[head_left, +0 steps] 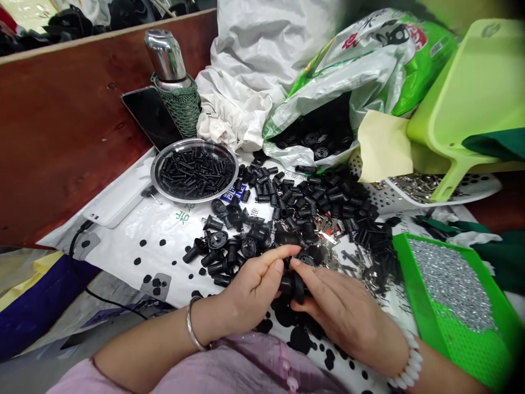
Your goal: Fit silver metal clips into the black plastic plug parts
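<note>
Close to my body, both hands are closed around a black plastic fitting (288, 284) with a tubular body and a wider disc-shaped flange. My left hand (252, 290) grips the tubular side, thumb and forefinger pressed together. On the flange side, the fingers of my right hand (346, 309) are bent round the part, partly hiding it. Just beyond my hands lie similar flanged black fittings (217, 239), several small black tubes (287, 194) in a heap, and loose shiny metal pieces (328, 227).
A steel plate (153, 183) holds black ridged pieces; behind it stand a phone (152, 119) and a flask (166, 57). A green tray (414, 284) of small silvery parts is at right. An open bag (315, 82) and a lime-green dustpan (471, 82) stand at the back.
</note>
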The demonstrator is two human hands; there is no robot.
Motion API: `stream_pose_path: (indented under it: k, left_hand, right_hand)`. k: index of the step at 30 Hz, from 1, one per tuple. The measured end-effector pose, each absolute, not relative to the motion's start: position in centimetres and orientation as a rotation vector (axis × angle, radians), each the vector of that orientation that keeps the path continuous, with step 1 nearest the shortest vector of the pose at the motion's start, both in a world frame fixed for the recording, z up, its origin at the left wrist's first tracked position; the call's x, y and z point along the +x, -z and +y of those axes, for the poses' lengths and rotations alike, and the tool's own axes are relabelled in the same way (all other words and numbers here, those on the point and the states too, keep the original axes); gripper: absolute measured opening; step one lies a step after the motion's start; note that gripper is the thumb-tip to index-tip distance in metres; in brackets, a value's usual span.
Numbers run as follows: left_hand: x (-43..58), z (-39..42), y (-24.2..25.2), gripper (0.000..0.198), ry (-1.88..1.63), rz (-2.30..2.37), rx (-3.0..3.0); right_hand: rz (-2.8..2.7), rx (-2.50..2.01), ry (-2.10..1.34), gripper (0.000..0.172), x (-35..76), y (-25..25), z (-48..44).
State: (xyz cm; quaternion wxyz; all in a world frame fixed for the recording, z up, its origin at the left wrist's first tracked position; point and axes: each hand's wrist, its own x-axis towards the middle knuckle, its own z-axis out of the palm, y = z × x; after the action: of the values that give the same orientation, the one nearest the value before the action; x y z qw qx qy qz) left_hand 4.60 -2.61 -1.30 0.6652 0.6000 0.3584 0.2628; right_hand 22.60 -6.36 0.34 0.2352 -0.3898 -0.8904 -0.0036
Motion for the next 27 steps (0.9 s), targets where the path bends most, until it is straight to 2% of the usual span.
stream_pose_path:
  k: [2,5,10,15,19,22,27]
  left_hand:
    - [4.9,-2.7,1.4,0.042,-0.565,0.825,1.272]
    - [5.0,-2.8,1.9,0.042,-0.670,0.821,1.429]
    - [4.8,-2.8,2.6,0.043,-0.708,0.805,1.463]
    - [4.9,-2.6,1.6,0.040,-0.609,0.793,1.189]
    - [4.9,-2.5,1.3,0.040,-0.601,0.781,1.197]
    - [4.6,-2.5,1.8,0.041,-0.780,0.761,1.541]
    - [4.2,-2.2,2.7,0.043,-0.997,0.603,2.009]
  right_hand:
    - [-2.431,-1.062,0.011,0.035,22.6,-0.3,-6.2]
    - [-2.368,-1.165,-0.178,0.030,22.0,-0.5,-6.0]
    - [-2.274,-1.391,-0.468,0.042,21.4,-1.3,-6.2]
    - [-2.461,-1.264,-0.232,0.047,22.6,-2.2,-6.6]
    - [-2.556,-1.155,-0.109,0.041,23.1,-2.0,-6.7]
    - [-2.365,-1.201,-0.377,0.040,22.5,-1.2,-7.0]
    - [-1.816,-1.354,-1.069,0.036,20.8,-0.2,-8.0]
